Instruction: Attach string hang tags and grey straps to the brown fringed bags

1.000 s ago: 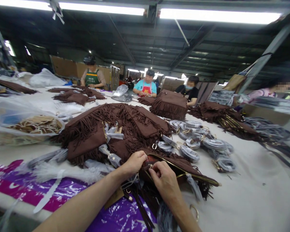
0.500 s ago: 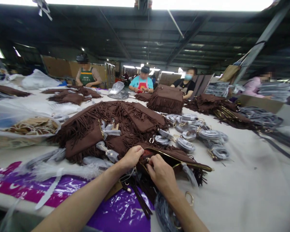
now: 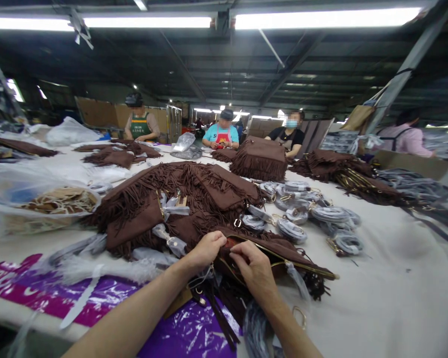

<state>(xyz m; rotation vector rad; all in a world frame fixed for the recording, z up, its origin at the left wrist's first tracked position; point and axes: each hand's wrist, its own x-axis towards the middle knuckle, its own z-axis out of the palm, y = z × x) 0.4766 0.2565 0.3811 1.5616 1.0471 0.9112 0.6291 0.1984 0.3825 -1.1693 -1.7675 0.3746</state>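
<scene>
Nearest me, the purple plastic sheet (image 3: pixel 194 330) lies along the front edge of the bench (image 3: pixel 388 288). Just beyond, near the middle of that edge, is the brown bag (image 3: pixel 283 245), its zip (image 3: pixel 317 271) gaping. My left hand (image 3: pixel 205 248) keeps thumb and forefinger pinched on the bag's left end. My right hand (image 3: pixel 256 268) has changed: a moment ago its fingertips met a shiny bit at the mouth; now that bit no longer shows, and thumb and forefinger sit close together there, though I can't tell whether they clamp anything. I'd judge my fiddling at this end unfinished. Farther back, the coiled straps (image 3: pixel 334 216) and bag pile (image 3: pixel 227 186) lie unmoved; toward the far right corner a co-worker in pink (image 3: pixel 410 139) has turned away.
</scene>
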